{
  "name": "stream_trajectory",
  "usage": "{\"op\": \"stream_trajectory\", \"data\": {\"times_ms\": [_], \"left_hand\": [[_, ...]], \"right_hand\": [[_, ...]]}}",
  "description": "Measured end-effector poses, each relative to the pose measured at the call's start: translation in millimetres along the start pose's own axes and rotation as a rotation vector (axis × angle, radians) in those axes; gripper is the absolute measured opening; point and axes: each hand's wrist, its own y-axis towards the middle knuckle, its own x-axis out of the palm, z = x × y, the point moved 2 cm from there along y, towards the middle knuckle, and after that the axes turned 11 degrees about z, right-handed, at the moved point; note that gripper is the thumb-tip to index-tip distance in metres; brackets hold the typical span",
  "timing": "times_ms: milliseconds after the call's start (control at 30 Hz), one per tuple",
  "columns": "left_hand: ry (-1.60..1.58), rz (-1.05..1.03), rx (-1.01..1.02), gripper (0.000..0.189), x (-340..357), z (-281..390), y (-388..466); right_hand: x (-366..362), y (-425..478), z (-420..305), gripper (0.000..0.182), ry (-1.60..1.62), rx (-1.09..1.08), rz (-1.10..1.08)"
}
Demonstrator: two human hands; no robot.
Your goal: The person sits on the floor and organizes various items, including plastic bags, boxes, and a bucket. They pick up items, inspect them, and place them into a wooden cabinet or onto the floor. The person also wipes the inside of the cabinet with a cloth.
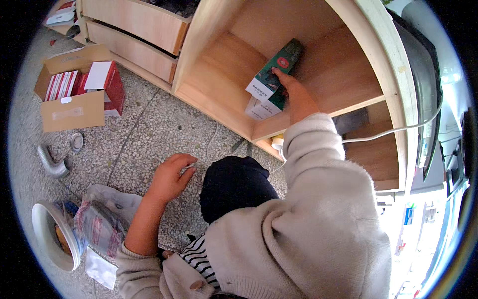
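Observation:
Inside an open wooden cabinet compartment (224, 63), my right hand (289, 84) grips a dark green carton (274, 73) with a white end panel that bears writing. My thumb lies across its top face; the other fingers are mostly hidden. Below it is a second green and white carton (265, 109), partly covered by the upper one and by my hand. Over the speckled floor, near my dark-trousered knee (235, 187), my left hand (171, 177) holds nothing, with thumb and fingers apart.
An open cardboard box (73, 116) with several red and white packs stands at the left. Nearby lie a flexible metal duct (52, 162) and a round metal lid (77, 142). A white bucket (56, 235) and plastic bags (101, 224) sit lower left. A white cable (392, 130) crosses the cabinet's right side.

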Motion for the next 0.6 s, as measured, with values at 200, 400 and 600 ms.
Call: {"op": "stream_trajectory", "data": {"times_ms": [200,400,600], "left_hand": [[-0.033,0.070,-0.122,0.019,-15,-14,-12],[0.053,0.123,-0.112,0.019,-27,-41,-38],[0.024,0.100,-0.294,0.020,-20,-57,-42]], "right_hand": [[7,-55,-65,0.083,-0.389,-0.044,0.170],[52,-91,-43,0.063,-0.741,-0.299,0.074],[131,-63,-26,0.090,-0.371,-0.059,0.171]]}}
